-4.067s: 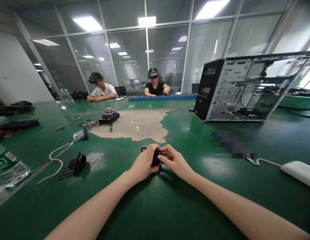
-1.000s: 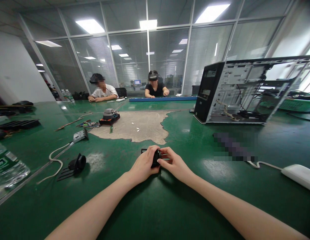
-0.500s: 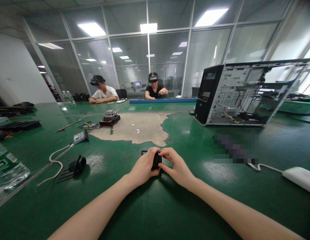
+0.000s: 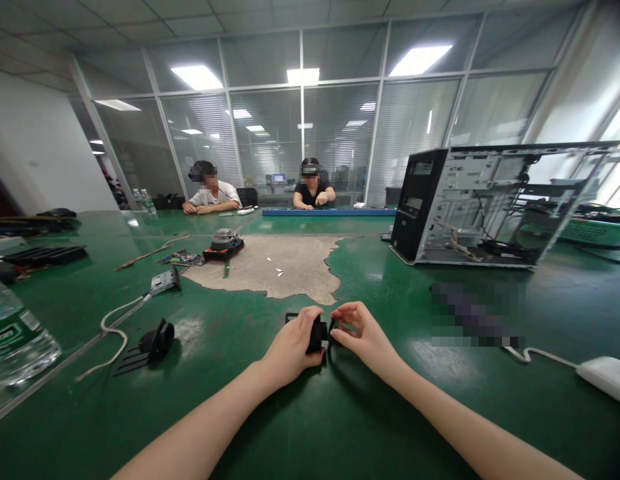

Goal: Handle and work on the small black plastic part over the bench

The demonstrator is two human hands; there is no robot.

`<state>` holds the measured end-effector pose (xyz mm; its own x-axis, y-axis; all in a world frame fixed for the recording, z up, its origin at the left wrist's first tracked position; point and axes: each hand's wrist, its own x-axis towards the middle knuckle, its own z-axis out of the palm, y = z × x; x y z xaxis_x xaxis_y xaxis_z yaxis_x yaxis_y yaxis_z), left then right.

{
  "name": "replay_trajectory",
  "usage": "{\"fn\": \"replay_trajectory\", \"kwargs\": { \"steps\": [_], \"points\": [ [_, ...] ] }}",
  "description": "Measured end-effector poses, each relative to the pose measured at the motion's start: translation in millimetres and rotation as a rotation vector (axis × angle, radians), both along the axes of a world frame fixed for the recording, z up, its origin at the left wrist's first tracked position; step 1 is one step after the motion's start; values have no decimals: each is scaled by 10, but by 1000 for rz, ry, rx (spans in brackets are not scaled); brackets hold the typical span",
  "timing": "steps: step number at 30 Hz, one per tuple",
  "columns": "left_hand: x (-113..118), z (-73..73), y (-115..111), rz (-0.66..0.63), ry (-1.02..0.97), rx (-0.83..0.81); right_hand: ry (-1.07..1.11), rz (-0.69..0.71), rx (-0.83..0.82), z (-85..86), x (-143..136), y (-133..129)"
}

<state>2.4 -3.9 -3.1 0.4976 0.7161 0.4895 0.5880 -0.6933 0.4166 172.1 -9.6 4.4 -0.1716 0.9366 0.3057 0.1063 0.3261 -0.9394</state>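
Observation:
Low over the green table, my left hand [image 4: 290,350] is wrapped round a boxy black plastic part [image 4: 317,335] whose frame-like end sticks out behind the fingers. Its exact kind is hard to make out. Just right of it, my right hand [image 4: 367,337] pinches a thin black piece [image 4: 332,327] between thumb and fingertips. That piece stands slightly apart from the boxy part, facing its right end. Another black plastic part [image 4: 159,339] with long prongs lies on the table to the left.
An open computer case [image 4: 420,207] stands at the right. A cable leads to a white box [image 4: 607,377] at the right edge. To the left are a water bottle [image 4: 20,340], a metal bracket [image 4: 163,281] and a cooler-like part [image 4: 224,243]. Two people sit across the table.
My right hand has moved a little to the right, taking the thin black piece away from the boxy part. My left hand keeps its hold. The view has tilted up slightly.

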Motion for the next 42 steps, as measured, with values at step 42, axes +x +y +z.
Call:
{"fn": "replay_trajectory", "kwargs": {
  "steps": [42],
  "points": [
    [50,-25,13,4,1,12,-11,130,-94,-67,-112,30]
  ]
}}
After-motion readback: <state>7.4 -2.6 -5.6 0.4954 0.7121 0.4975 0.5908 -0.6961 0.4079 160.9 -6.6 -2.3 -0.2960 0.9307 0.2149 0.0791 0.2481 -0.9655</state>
